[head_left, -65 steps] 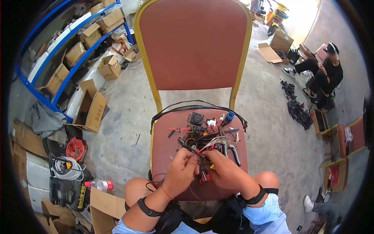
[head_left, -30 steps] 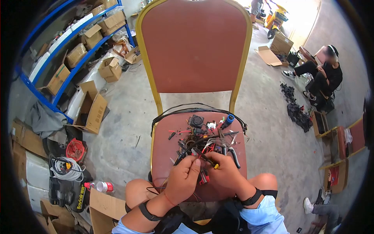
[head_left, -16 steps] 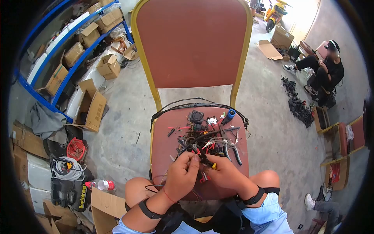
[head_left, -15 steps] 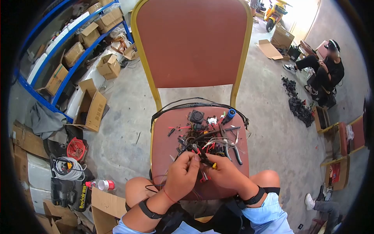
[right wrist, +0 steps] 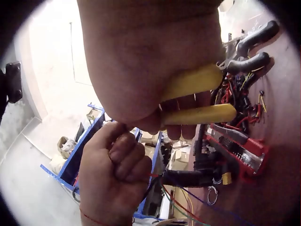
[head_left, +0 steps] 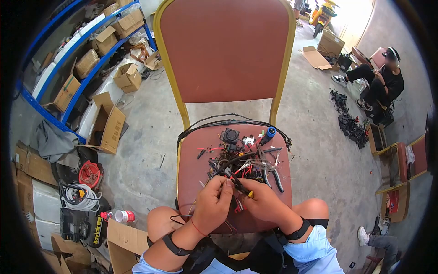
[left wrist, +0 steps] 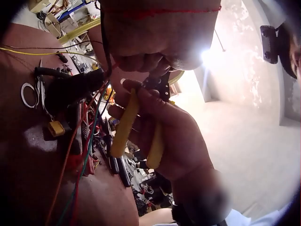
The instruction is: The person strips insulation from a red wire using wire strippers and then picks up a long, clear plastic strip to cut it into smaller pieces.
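In the head view both hands meet over the front of a red chair seat (head_left: 191,155). My left hand (head_left: 212,201) pinches a thin wire, its end hidden by the fingers. Coloured wires (left wrist: 89,155) hang below that hand in the left wrist view. My right hand (head_left: 262,201) grips wire strippers with two yellow handles (right wrist: 200,114), spread apart; the dark head with holes (left wrist: 157,87) points at the left fingertips. Beyond the hands lies a heap of cut wires and connectors (head_left: 248,171). A red-handled tool (right wrist: 254,157) rests on the seat close beneath them.
Dark-handled pliers (head_left: 276,180) lie right of the heap; a blue plug (head_left: 270,132) and a black square part (head_left: 229,138) sit behind it. A black cable (head_left: 214,123) loops along the seat's back. Blue shelving (head_left: 68,107) stands left; another person (head_left: 385,84) sits far right.
Both hands have stayed close together over the seat, with small shifts. The strippers' dark head shows more between the hands than about two seconds ago. The pliers beside the heap show more fully.
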Tool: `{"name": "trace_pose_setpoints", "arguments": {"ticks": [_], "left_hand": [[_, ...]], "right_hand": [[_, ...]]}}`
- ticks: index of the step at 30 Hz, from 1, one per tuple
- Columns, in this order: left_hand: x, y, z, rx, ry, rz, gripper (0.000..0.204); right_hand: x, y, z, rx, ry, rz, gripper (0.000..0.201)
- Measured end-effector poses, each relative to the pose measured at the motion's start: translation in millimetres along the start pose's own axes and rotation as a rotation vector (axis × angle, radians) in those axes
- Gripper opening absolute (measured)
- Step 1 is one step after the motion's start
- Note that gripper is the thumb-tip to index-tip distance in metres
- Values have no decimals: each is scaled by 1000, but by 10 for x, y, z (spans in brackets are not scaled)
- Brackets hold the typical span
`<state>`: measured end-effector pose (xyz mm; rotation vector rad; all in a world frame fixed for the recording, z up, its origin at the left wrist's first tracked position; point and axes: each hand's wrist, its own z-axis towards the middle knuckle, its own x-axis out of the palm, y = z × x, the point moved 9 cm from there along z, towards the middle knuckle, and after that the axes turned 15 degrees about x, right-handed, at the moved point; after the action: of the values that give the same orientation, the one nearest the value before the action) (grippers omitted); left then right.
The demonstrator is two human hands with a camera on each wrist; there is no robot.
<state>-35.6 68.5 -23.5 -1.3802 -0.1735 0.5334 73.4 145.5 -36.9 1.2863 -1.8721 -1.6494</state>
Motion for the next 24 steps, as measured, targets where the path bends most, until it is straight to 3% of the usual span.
{"name": "trace_pose_setpoints", "arguments": {"ticks": [6, 15, 24], "left_hand": [[-2, -47, 10, 31, -13, -13, 19], [-3, -107, 38, 106, 20, 65, 18], [-7, -145, 40, 119, 17, 67, 17]], "right_hand": [[-57, 102, -29, -76, -115, -114, 30], [-36, 70, -17, 23, 0, -10, 41], [-43, 111, -23, -22, -17, -15, 41]]}}
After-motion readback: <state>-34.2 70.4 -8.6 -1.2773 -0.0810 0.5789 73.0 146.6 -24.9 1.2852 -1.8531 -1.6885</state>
